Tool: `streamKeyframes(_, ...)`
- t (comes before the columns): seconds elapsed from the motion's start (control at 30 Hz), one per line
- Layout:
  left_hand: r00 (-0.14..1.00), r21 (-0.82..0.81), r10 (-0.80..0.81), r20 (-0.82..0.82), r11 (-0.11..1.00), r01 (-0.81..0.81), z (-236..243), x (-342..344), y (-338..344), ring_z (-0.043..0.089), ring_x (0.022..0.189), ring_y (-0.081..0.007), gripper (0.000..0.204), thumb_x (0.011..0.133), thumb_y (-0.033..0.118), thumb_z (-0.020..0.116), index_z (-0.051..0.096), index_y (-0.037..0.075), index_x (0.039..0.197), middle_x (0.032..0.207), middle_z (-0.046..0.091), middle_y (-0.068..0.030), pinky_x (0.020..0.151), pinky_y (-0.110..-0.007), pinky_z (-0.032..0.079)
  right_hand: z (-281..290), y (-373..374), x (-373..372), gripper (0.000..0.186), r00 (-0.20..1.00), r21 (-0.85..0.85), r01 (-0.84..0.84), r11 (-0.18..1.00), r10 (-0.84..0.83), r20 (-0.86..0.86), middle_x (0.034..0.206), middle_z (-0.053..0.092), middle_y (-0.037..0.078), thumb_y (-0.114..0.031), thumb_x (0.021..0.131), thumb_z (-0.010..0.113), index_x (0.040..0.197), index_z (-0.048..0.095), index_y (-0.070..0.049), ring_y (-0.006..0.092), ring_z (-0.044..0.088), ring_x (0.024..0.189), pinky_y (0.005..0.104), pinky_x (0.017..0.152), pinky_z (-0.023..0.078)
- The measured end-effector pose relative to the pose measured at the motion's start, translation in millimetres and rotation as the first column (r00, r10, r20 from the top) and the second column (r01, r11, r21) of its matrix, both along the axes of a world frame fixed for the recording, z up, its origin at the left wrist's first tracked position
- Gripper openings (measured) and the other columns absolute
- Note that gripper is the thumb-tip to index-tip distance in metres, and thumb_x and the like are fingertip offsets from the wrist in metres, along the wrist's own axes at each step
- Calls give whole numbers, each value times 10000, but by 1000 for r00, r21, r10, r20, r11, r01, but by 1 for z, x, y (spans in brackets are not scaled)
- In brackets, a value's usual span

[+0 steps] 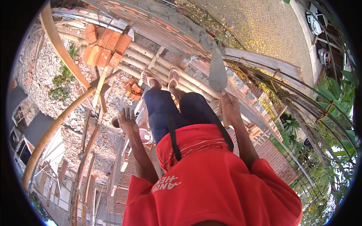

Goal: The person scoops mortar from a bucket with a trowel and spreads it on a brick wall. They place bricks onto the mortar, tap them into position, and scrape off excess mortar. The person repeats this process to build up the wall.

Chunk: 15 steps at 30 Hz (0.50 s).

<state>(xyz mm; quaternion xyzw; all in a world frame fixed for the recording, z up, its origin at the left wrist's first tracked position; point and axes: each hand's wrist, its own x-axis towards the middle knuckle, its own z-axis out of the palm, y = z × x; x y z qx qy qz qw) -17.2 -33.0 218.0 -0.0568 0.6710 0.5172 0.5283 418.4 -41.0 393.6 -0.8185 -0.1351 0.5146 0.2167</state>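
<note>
My right hand point(229, 106) is closed round the handle of a trowel point(218, 73). Its long grey blade points away from me, over the brick wall's top, and looks coated with mortar. To the left, my left hand point(128, 121) is held out with its fingers apart and nothing visible in it. Beside its fingers shows the brown round end of what may be a pole point(115, 121); whether they touch I cannot tell. The brick wall point(166, 32) runs from the upper left to the lower right, with wet-looking grey mortar point(205, 41) along part of it.
Under my sandalled feet lie several bamboo poles point(188, 80). A stack of orange bricks point(105, 47) sits ahead on the left, with broken bricks point(133, 89) lower down. Curved bamboo poles point(56, 120) cross the left side above rubble point(41, 90). Rusty steel bars point(277, 75) stretch along the right.
</note>
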Motion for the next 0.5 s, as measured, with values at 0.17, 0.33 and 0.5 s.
streamKeyframes(0.17, 827, 105, -443, 347, 894, 435, -6, 145, 102, 579, 1308, -297, 493, 1100, 326, 493, 413, 69, 1513, 1488, 537, -145, 1053, -452, 531, -16, 60, 26, 425, 987, -84, 111, 990, -119, -103, 717, 573, 63, -368, 1100, 479, 1012, 643, 15, 148, 566, 495, 323, 445, 472)
streamKeyframes(0.33, 683, 138, -655, 324, 747, 650, -22, 254, 146, 587, 1297, -313, 522, 1089, 292, 509, 368, 19, 1510, 1464, 558, -185, 1054, -431, 541, -47, 94, 52, 443, 662, -122, -629, 768, 611, 433, 775, 663, 276, -326, 1071, 497, 931, 642, 69, 431, 704, 754, 523, 753, 553)
streamKeyframes(0.5, 653, 92, -627, 424, 747, 658, -24, 288, 132, 623, 1260, -316, 502, 1082, 254, 525, 372, 22, 1499, 1444, 568, -207, 981, -399, 588, -48, 74, 60, 415, 671, -277, -562, 779, 625, 398, 869, 676, 323, -297, 1062, 491, 936, 653, 64, 511, 675, 912, 595, 850, 515)
